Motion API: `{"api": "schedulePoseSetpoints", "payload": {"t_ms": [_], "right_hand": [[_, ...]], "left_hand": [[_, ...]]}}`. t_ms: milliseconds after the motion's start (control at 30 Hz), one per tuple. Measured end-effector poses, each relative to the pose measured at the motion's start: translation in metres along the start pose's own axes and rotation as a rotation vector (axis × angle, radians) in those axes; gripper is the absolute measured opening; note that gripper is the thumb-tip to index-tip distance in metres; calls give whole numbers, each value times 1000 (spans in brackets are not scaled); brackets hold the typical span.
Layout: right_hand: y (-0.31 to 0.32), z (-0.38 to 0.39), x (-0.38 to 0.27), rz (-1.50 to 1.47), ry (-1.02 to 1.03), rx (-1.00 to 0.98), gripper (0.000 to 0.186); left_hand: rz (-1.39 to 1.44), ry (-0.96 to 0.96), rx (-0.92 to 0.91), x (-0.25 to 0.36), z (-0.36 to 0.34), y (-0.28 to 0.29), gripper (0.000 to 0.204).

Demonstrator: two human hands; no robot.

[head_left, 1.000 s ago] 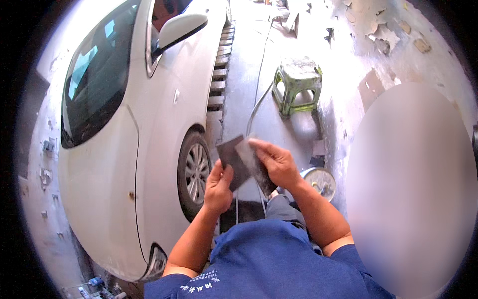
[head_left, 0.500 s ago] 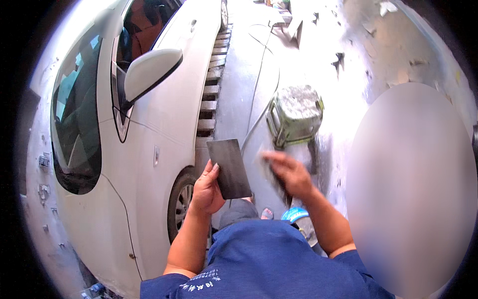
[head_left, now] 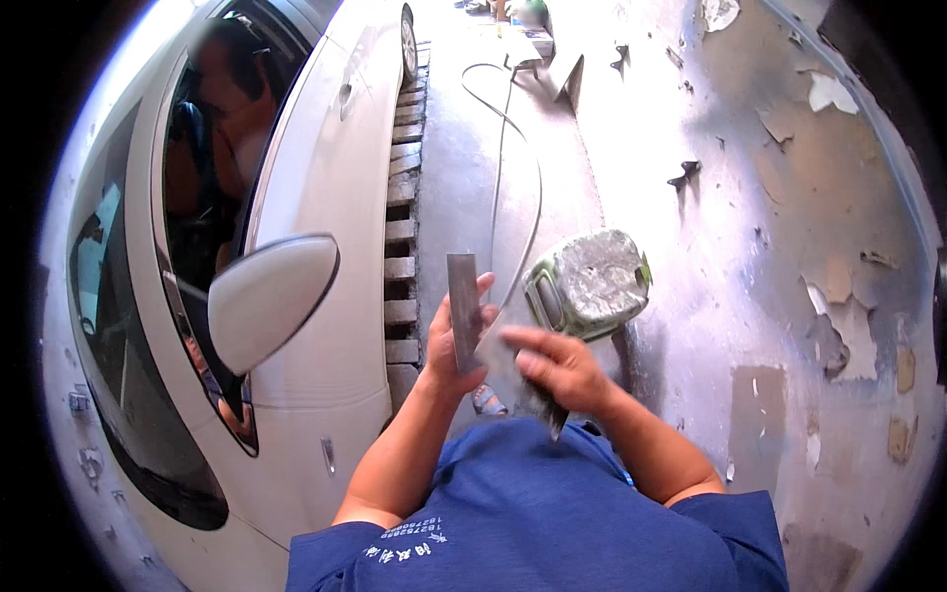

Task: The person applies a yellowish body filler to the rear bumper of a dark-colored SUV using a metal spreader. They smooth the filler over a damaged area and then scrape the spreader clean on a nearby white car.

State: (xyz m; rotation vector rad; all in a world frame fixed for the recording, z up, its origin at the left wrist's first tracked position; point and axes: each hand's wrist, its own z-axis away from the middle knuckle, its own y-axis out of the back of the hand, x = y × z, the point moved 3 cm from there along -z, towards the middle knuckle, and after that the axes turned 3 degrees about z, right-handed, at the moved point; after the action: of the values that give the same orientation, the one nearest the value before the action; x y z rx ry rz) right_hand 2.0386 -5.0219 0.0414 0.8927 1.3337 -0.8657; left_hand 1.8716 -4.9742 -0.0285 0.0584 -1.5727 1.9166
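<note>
My left hand (head_left: 442,340) grips a dark grey rectangular plate (head_left: 462,308), now seen tilted and narrow. Close beside it, my right hand (head_left: 567,370) is closed around what looks like a putty knife; its pale, blurred blade (head_left: 501,357) reaches toward the plate's lower right edge. The dark handle end (head_left: 554,422) sticks out below the right hand. Whether blade and plate touch, I cannot tell.
A white car (head_left: 326,197) stands along the left, its mirror (head_left: 274,296) jutting out. Beside it runs a slatted floor grating (head_left: 400,232). Ahead of my right hand sits a grimy green-edged plastic stool (head_left: 597,281). A hose (head_left: 538,187) curves over the floor.
The plate has turned from its broad face to a narrow, tilted view. My right hand with the putty knife has moved left, closer to the plate. The view has shifted; the stool appears lower.
</note>
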Motion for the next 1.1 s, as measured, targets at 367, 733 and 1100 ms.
{"api": "schedulePoseSetpoints", "payload": {"t_ms": [367,733,1100], "right_hand": [[108,-239,7,-303,-193,32,33],[222,-403,-24,-193,-39,82,37],[297,-527,0,-328,-81,188,36]], "left_hand": [[-30,72,23,71,-197,-35,52],[-487,-341,284,163,-361,-91,69],[-1221,-694,338,233,-474,-94,62]]}}
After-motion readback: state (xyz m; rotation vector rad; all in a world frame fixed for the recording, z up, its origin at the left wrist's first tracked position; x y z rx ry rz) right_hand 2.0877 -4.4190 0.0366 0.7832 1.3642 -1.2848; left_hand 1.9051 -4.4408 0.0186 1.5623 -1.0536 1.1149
